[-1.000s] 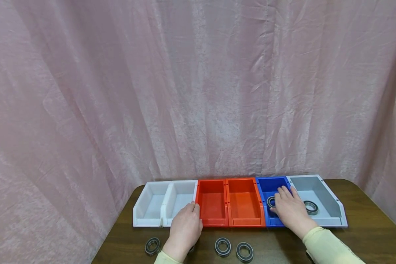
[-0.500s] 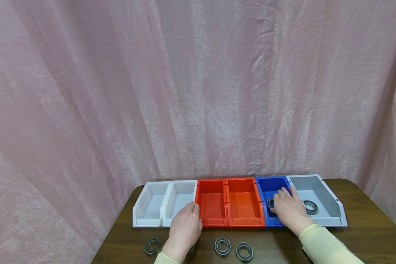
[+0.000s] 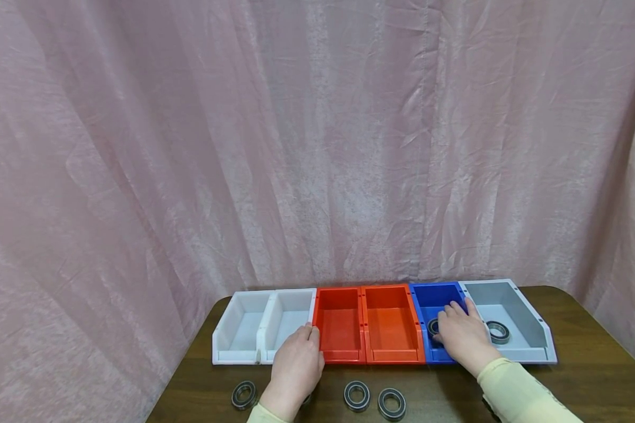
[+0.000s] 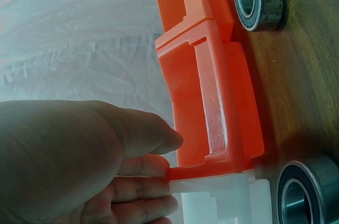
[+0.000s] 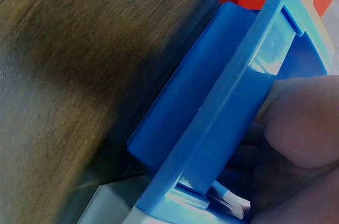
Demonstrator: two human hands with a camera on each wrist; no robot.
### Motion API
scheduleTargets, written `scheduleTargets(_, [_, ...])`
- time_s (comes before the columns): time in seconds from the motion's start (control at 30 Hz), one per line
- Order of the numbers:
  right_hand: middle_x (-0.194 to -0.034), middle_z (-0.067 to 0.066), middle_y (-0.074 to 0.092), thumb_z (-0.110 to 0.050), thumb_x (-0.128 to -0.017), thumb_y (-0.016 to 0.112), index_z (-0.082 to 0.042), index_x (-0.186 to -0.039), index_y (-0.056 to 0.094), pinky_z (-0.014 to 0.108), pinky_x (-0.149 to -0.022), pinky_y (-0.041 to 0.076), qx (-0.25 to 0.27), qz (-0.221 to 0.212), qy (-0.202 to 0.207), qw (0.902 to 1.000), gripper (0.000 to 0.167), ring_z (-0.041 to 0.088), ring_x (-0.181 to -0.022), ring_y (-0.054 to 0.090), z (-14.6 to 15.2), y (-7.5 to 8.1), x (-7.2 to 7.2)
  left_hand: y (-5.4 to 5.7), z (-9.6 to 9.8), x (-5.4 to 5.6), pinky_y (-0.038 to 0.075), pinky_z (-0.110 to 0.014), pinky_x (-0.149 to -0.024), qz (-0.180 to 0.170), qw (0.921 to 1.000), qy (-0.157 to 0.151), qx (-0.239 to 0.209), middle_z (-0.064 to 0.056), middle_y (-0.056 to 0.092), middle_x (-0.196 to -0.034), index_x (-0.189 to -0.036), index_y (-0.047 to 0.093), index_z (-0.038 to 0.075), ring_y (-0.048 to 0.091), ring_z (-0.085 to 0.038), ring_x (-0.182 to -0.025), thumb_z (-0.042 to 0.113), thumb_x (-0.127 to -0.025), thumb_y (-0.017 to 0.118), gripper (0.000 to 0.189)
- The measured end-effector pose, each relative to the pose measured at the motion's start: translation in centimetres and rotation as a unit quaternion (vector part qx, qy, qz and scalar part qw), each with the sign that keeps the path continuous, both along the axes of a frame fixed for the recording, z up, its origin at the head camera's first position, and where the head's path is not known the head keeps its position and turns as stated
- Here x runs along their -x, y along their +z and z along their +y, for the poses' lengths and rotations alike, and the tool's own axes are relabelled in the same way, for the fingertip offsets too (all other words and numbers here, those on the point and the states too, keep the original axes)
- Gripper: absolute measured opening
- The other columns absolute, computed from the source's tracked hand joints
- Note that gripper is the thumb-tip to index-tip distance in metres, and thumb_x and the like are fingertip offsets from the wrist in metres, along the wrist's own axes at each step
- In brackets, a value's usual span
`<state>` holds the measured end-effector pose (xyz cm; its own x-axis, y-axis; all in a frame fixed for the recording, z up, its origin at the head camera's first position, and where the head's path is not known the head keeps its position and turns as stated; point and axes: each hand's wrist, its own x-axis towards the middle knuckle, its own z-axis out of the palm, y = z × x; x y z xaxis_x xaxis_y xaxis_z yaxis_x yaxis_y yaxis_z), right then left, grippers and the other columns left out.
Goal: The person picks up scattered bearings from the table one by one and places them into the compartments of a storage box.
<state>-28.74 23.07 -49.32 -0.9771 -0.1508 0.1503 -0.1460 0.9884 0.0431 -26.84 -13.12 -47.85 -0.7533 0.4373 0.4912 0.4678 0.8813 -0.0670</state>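
Steel bearing (image 3: pixel 430 328) lies inside the blue bin (image 3: pixel 435 293), a person's right hand (image 3: pixel 465 338) close by; its grip cannot be told. Another bearing (image 3: pixel 500 340) sits in the gray bin (image 3: pixel 529 329). Left, fingers loosely extended, the left hand (image 3: pixel 297 359) meets the white (image 3: pixel 291 311) and red bins (image 3: pixel 340 317).

We see an upright blue bin (image 3: pixel 437 294) with the right hand (image 3: pixel 464 336) over it; in its left part sits a bearing (image 3: pixel 430 328), a dark ring with metal edges, partly hidden by that hand. At the left hand (image 3: pixel 297 363), we see a red bin (image 3: pixel 340 320) and a white bin (image 3: pixel 292 311), upright, side by side.
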Motion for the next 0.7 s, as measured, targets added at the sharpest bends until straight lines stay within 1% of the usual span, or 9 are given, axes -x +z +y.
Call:
scheduleTargets(0.4, [-0.129, 0.029, 0.073, -0.028, -0.096, 0.085, 0.01, -0.124, 0.074, 0.076, -0.123, 0.027, -0.009, 0.003, 0.001, 1.0, 0.049, 0.052, -0.134, 0.06, -0.11, -0.12, 0.19, 0.06, 0.0, -0.08, 0.065, -0.041, -0.092, -0.009, 1.0, 0.003, 0.001, -0.019, 0.076, -0.12, -0.12, 0.077, -0.005, 0.075, -0.033, -0.104, 0.012, -0.083, 0.09, 0.043])
scheduleTargets(0.7, [-0.118, 0.026, 0.075, -0.025, -0.092, 0.088, 0.008, -0.115, 0.075, 0.076, -0.122, 0.027, -0.001, 0.006, 0.002, 1.0, 0.042, 0.051, -0.127, 0.063, -0.08, 0.03, 0.09, 0.04, 0.07, -0.04, 0.064, -0.04, -0.092, -0.009, 0.9999, 0.004, 0.005, -0.019, 0.076, -0.12, -0.12, 0.077, -0.005, 0.075, -0.032, -0.105, 0.013, -0.083, 0.09, 0.043])
